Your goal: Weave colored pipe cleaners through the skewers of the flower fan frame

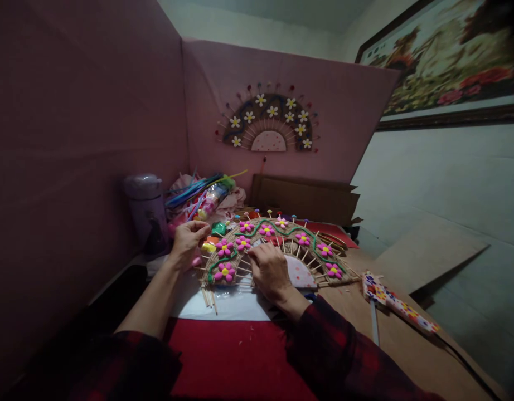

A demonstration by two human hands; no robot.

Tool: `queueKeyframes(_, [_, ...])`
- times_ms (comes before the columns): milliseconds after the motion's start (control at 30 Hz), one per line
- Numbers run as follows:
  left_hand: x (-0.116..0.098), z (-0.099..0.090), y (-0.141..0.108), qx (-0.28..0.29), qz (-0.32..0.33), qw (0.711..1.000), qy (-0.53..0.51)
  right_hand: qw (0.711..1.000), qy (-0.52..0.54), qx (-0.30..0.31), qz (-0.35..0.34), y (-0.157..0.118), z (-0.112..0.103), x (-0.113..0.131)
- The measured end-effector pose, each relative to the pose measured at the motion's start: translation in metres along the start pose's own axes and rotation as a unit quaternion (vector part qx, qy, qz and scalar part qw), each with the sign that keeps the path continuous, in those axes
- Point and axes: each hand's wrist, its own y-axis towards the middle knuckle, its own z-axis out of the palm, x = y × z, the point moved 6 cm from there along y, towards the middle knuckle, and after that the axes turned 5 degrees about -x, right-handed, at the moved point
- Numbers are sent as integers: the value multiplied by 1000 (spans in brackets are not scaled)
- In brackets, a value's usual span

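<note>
A fan-shaped craft piece point(274, 234), wrapped in twine with pink clay flowers and a wavy green strip, lies in front of me. Thin wooden sticks radiate from its half-round polka-dot centre point(301, 273). At the fan's left side my left hand point(185, 243) is raised, thumb and fingertips pinched together; anything between them is too small to make out. My right hand point(271, 272) rests over the fan's inner sticks, just left of the centre piece. Its fingers are curled together, and what they hold is hidden. Several loose sticks point(210, 301) lie at the fan's lower left.
A flower-patterned glue gun point(399, 306) with a cord lies at right. A purple bottle point(148, 214) and a heap of pipe cleaners and packets point(207, 195) stand at back left. Cardboard point(302, 197) leans behind; a similar finished fan point(269, 120) hangs on the pink panel.
</note>
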Motion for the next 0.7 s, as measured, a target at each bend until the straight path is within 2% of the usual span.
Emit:
queueKeyframes(400, [8, 6, -5, 50, -59, 997, 21, 1000, 20, -10, 1, -2, 2, -4])
queueKeyframes(700, [10, 7, -4, 55, -83, 995, 2, 1000, 23, -8, 1, -2, 3, -4])
